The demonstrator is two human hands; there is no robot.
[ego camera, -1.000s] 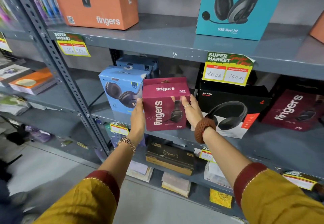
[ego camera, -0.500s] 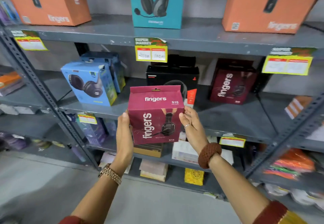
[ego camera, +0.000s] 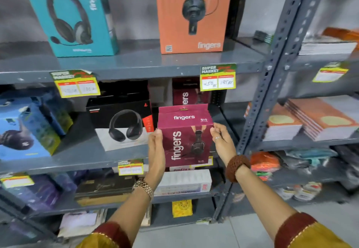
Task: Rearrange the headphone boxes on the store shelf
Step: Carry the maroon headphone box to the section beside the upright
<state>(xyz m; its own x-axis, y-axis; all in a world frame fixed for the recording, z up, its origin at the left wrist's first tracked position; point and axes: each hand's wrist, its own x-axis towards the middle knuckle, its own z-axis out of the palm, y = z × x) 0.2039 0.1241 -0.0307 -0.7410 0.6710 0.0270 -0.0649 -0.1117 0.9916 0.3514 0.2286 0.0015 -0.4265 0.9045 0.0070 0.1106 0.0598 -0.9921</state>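
Note:
A maroon "fingers S10" headphone box [ego camera: 185,137] is held upright between both hands in front of the middle shelf [ego camera: 81,160]. My left hand [ego camera: 156,150] presses its left side and my right hand [ego camera: 222,143] grips its right side. Behind it at the shelf's back stands another maroon fingers box [ego camera: 183,94], mostly hidden. A black-and-white headphone box [ego camera: 120,123] stands to the left, and a blue headphone box [ego camera: 29,129] further left. On the top shelf stand a teal headset box [ego camera: 71,14] and an orange fingers box [ego camera: 192,12].
A perforated grey upright [ego camera: 272,69] bounds the shelf bay on the right; beyond it lie stacked notebooks [ego camera: 310,119]. Yellow price tags [ego camera: 217,77] hang from the shelf edges. Lower shelves hold flat boxes [ego camera: 182,181] and packets. Bare shelf shows right of the held box.
Both hands have carried the maroon box to the right along the middle shelf, past the black box, to in front of the other maroon box. The view has swung right.

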